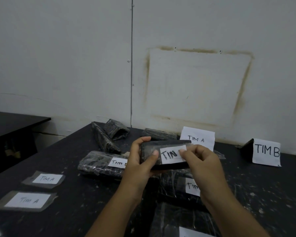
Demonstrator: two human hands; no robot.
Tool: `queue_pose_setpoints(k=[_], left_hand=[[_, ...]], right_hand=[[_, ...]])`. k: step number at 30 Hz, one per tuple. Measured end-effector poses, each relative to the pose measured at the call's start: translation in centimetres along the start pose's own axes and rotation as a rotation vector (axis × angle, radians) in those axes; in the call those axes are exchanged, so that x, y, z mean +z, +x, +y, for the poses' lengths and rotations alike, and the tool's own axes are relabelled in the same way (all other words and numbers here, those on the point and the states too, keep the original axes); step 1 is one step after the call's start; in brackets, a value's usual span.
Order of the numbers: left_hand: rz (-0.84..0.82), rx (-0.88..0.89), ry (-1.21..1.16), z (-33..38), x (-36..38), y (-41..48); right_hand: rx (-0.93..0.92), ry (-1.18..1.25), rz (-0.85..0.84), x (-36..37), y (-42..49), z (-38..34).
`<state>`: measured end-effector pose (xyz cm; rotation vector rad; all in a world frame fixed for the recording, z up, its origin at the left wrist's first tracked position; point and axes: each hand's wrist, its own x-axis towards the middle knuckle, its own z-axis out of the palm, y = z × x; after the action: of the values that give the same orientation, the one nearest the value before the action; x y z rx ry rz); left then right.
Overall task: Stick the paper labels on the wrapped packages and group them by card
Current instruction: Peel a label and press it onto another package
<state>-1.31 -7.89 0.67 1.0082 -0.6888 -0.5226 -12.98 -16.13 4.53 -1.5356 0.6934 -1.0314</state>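
My left hand (140, 161) grips a black wrapped package (162, 147) lifted above the table, thumb on its face. My right hand (200, 161) presses a white paper label (171, 155) with tape onto that package; its fingers cover the last letter. Standing cards read "TIM A" (197, 137) by the wall and "TIM B" (266, 152) at the right. Two taped "TIM A" labels (46, 179) (28, 200) lie flat at the left. A labelled package (101, 164) lies left of my hands, another labelled package (183, 185) beneath them.
Unlabelled wrapped packages (109, 134) are piled at the back of the black speckled table (75, 219), one more (158, 134) near the wall. Another package with a label (186, 224) lies at the front edge. A second dark table (10, 124) stands at far left.
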Motion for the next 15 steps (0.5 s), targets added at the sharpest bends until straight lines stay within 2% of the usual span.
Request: queue_pose_setpoints(k=[7, 15], left_hand=[[0.032, 0.023, 0.028, 0.0, 0.0, 0.0], [0.048, 0.032, -0.023, 0.4, 0.3, -0.2]], right_hand=[[-0.183, -0.169, 0.027, -0.1, 0.1, 0.3], [-0.122, -0.033, -0.099, -1.5, 1.0, -0.4]])
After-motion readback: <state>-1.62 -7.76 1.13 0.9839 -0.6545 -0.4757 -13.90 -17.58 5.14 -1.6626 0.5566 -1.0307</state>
